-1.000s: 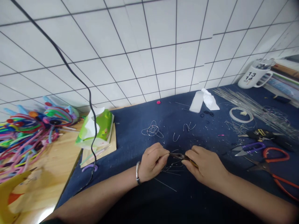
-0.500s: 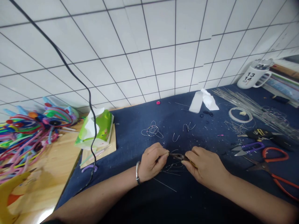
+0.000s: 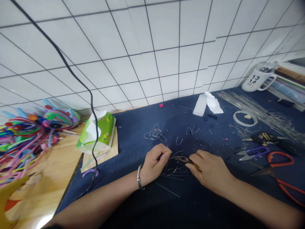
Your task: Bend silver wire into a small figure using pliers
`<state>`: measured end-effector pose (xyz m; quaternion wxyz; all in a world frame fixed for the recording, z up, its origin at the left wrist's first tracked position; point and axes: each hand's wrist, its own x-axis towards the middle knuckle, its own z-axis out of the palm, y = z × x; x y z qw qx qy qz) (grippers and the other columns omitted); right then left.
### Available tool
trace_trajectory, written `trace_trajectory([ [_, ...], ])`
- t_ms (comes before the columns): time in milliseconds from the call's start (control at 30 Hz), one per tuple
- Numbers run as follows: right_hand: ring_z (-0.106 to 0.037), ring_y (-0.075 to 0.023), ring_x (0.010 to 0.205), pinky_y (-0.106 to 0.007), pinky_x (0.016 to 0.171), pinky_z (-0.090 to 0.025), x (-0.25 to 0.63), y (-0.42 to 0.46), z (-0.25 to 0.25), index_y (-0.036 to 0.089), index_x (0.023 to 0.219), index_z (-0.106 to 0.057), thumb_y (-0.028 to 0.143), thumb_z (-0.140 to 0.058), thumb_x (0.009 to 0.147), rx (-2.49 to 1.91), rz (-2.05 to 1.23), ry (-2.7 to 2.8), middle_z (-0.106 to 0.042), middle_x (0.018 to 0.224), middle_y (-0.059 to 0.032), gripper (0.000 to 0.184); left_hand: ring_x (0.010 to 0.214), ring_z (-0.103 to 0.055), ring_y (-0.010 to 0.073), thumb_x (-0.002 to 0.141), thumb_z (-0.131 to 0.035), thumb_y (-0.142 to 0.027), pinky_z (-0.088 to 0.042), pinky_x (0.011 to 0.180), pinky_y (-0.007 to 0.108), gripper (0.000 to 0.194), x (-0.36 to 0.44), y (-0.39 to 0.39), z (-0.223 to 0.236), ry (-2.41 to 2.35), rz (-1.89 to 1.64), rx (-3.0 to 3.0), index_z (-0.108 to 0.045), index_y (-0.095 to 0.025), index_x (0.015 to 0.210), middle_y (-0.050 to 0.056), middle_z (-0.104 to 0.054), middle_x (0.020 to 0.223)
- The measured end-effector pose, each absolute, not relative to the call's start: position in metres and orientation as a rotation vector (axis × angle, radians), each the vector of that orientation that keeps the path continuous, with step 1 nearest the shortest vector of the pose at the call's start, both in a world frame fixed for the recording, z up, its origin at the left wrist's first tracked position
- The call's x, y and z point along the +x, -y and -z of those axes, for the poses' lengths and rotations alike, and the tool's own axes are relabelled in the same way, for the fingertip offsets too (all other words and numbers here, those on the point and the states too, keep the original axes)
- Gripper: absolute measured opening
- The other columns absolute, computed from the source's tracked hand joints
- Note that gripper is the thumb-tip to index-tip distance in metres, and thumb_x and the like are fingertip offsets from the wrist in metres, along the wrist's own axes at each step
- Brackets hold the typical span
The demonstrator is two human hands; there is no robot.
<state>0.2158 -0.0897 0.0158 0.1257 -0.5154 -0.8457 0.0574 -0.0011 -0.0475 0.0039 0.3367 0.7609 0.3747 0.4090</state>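
In my right hand (image 3: 209, 167) is a pair of needle-nose pliers (image 3: 183, 159), its jaws pointing left. My left hand (image 3: 156, 163) is closed in a pinch just left of the jaw tips, with a small gap between. A thin wire (image 3: 175, 171) trails in loose loops beneath the fingertips; its pinched end is too fine to see clearly. Beyond the hands lie small bent wire hooks (image 3: 179, 141) and a loosely coiled wire (image 3: 155, 134). A straight piece of wire (image 3: 168, 190) rests on the dark blue cloth (image 3: 133, 127) nearer to me.
On the right lie red-handled scissors (image 3: 281, 158), purple snips (image 3: 254, 152), a wire coil (image 3: 245, 118) and a bundle of straight wires (image 3: 250, 105), with a white mug (image 3: 256, 79) behind. A black cable (image 3: 92, 105) hangs before the green tissue pack (image 3: 106, 128) on the left.
My left hand has shifted slightly up and left, away from the plier tips, so a small gap shows. The wire loops below it have moved a little; my right hand stays nearly still.
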Motion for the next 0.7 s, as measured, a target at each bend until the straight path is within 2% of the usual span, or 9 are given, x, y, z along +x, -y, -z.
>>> trace_trajectory([
  [700, -0.046, -0.0150, 0.072, -0.029, 0.063, -0.036, 0.2211, 0.0857, -0.0253, 0.020, 0.084, -0.053, 0.037, -0.039, 0.085, -1.486, -0.214, 2.412, -0.049, 0.077, -0.0038, 0.022, 0.060, -0.047, 0.0100, 0.087, -0.044, -0.027, -0.040, 0.060, 0.024, 0.015, -0.0011, 0.0391, 0.0057, -0.981, -1.134, 1.618, -0.054, -0.016, 0.083, -0.001, -0.049, 0.067],
])
